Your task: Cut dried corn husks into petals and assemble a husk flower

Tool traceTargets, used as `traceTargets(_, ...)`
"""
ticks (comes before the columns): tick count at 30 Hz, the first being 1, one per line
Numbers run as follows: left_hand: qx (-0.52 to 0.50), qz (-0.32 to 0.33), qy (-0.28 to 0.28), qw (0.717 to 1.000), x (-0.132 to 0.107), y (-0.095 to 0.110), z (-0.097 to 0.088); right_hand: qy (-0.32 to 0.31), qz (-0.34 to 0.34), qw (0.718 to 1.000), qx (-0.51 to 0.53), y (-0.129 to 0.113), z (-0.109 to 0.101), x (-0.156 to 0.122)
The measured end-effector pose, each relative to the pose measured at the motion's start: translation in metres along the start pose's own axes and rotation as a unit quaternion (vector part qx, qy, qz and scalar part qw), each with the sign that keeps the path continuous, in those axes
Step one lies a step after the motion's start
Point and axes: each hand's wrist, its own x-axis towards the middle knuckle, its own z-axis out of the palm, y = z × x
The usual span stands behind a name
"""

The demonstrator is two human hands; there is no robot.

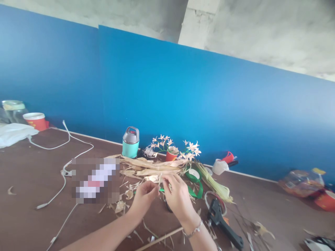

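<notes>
My left hand [145,196] and my right hand [176,192] meet over the middle of the table, fingertips pinched close together. Between them is a thin pale strip [159,180], which looks like dried husk; its lower part is hidden by the fingers. Just beyond the hands lies a heap of dried husks [154,164]. Green ribbon [199,191] curls beside my right hand. Behind the heap, pale flowers [192,149] on green stems lean from a red paper cup [171,156]. Near my right wrist rests a black glue gun [222,223].
A turquoise flask [130,147] stands against the blue partition [162,94]. White cables [64,177] cross the brown table [23,174] at left, near a red tub [36,122]. Pale green stalks [214,183] lie at right, with a plastic-wrapped packet [300,183] farther off.
</notes>
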Motion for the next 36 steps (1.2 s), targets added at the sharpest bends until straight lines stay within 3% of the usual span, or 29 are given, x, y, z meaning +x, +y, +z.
traceTargets(23, -0.018, 0.008, -0.016, 1.0, -0.0015, 0.0003, 0.0002, -0.01, -0.025, 0.999, -0.029, -0.0007, -0.0024, 0.0011)
traceTargets(28, -0.016, 0.03, -0.02, 0.999, 0.0001, -0.0016, -0.0011, 0.014, -0.028, 0.999, -0.013, -0.0054, -0.0057, 0.0023)
traceTargets(33, -0.032, 0.066, 0.027, 0.997, 0.0023, -0.0028, -0.0025, 0.13, 0.04, 0.99, 0.041, -0.0068, -0.0083, 0.0017)
traceTargets(36, -0.02, 0.085, 0.054, 0.995, 0.001, 0.0002, -0.0049, 0.122, 0.098, 0.982, 0.106, -0.0048, -0.0072, 0.0024)
